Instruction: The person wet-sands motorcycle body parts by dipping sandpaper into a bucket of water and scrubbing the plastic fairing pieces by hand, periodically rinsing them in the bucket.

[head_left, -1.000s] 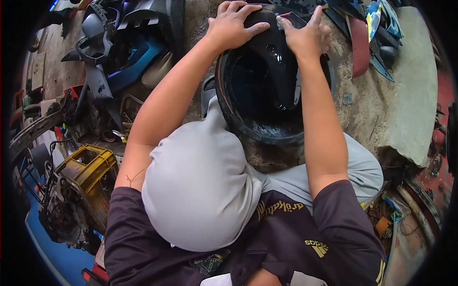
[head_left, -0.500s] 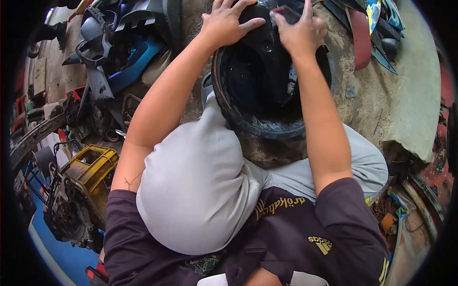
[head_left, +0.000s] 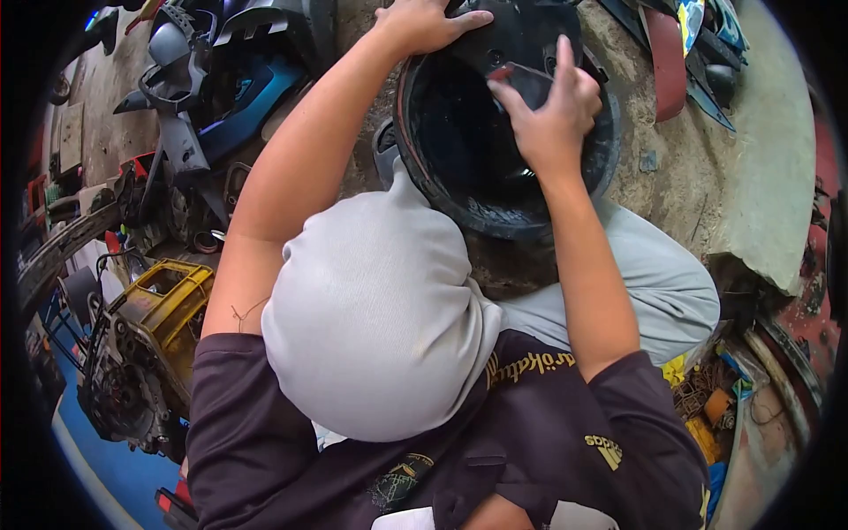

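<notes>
A round black tub (head_left: 424,190) with dark, shiny liquid stands on the ground beyond my knees. Over its far part lies a glossy black panel (head_left: 521,31), its far end cut off by the frame. My left hand (head_left: 427,25) rests at the panel's left edge, thumb stretched across it and fingers spread, partly out of frame. Above the tub, my right hand (head_left: 558,119) grips a thin dark sheet (head_left: 533,81) with a reddish corner at the thumb tip. Its index finger points away from me.
Dark and blue plastic fairings (head_left: 252,102) lie left of the tub. A yellow crate (head_left: 172,296) and a metal engine part (head_left: 128,389) are at lower left. At right are a red panel (head_left: 664,71) and a pale slab (head_left: 768,159).
My right hand has come nearer to me with the thin sheet, from the panel's far part to above the tub. My left hand has shifted slightly farther away.
</notes>
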`<action>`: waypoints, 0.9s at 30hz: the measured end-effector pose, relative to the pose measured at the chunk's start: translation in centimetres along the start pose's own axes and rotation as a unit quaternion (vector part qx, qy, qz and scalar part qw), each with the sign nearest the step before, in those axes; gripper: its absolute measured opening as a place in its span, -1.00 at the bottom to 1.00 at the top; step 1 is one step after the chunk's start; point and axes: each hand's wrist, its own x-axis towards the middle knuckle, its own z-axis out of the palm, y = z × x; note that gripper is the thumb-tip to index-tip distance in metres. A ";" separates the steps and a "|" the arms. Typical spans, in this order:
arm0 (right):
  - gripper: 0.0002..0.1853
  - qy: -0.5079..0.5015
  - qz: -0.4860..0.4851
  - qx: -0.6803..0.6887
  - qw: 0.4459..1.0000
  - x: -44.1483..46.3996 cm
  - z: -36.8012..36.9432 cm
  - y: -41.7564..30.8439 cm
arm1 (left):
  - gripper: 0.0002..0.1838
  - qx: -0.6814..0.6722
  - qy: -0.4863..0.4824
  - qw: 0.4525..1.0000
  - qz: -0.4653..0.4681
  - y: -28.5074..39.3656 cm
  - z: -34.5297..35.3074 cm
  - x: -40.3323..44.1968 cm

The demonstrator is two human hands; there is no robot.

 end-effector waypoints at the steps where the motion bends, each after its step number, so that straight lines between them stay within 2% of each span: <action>1: 0.18 0.015 -0.019 0.006 1.000 -1.1 -1.3 0.4 | -0.22 -0.008 -0.005 1.000 -0.006 0.0 -0.1 -0.1; 3: 0.18 0.003 0.008 0.005 1.000 -3.6 -3.4 0.9 | -0.22 -0.013 0.004 1.000 -0.006 -0.3 -0.2 0.3; 5: 0.18 0.001 -0.009 -0.007 1.000 -3.1 -2.1 1.4 | -0.23 -0.010 0.016 1.000 0.002 -0.5 0.4 0.1; 8: 0.14 -0.034 0.016 -0.048 0.998 0.1 1.3 -0.4 | -0.22 -0.005 0.055 0.997 0.050 -1.0 1.0 0.0; 9: 0.13 -0.015 0.007 -0.032 0.999 -0.1 1.2 -0.5 | -0.22 -0.003 0.064 0.996 0.059 -0.9 0.8 0.0; 12: 0.11 0.022 -0.026 -0.016 0.999 -1.7 -1.0 -0.3 | -0.20 -0.016 0.015 1.000 -0.009 -0.4 0.2 -0.1; 16: 0.22 -0.036 0.045 0.035 0.998 -6.4 -4.1 1.5 | -0.21 -0.034 0.024 0.999 0.020 -0.8 0.4 0.2; 20: 0.21 0.017 -0.035 0.002 0.999 -1.9 -0.9 1.2 | -0.22 -0.024 0.007 1.000 0.002 -0.5 0.4 0.2; 23: 0.20 0.013 0.008 0.001 1.000 1.1 0.8 0.2 | -0.21 -0.022 0.004 1.000 -0.005 -0.3 0.2 0.4; 26: 0.18 0.010 -0.045 0.016 0.999 -1.8 -2.1 1.0 | -0.21 -0.021 -0.006 1.000 -0.020 -0.2 0.0 0.6; 27: 0.14 -0.016 -0.020 0.070 0.997 -3.8 -2.9 1.6 | -0.21 -0.024 -0.004 1.000 -0.015 -0.2 0.0 0.8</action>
